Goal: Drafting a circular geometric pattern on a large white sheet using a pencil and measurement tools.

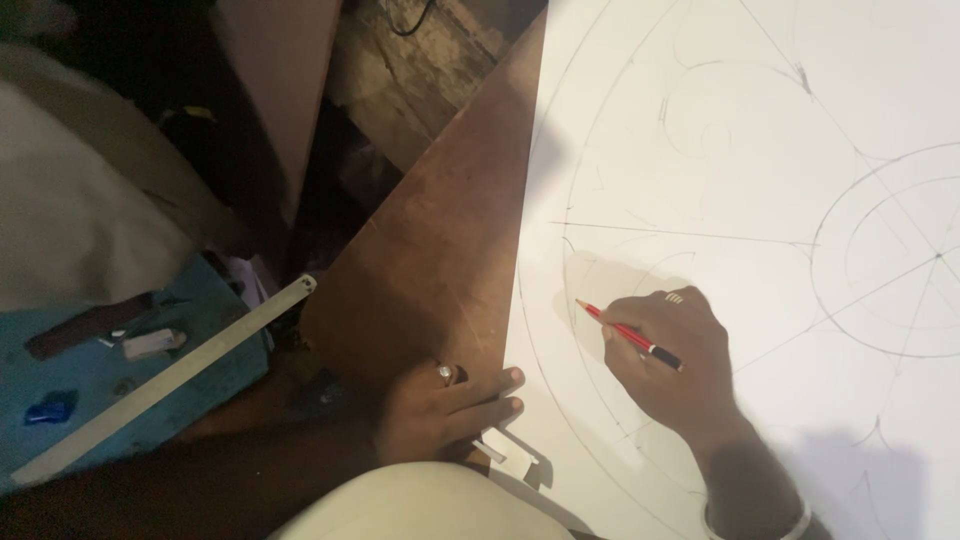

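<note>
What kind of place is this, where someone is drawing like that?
Probably a craft or drafting workspace. A large white sheet covered in pencilled circles and lines lies on a brown wooden board, the right hand draws with a red pencil, and a long metal ruler lies nearby.

Steel ruler (165, 378), white eraser (152, 344) on blue cloth (215, 310), brown wooden table (440, 250)

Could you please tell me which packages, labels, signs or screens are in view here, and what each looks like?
No packages, labels, signs or screens are in view.
Nearest thing: a large white drawing sheet with pencilled circles and lines, lying on the brown board.
</note>
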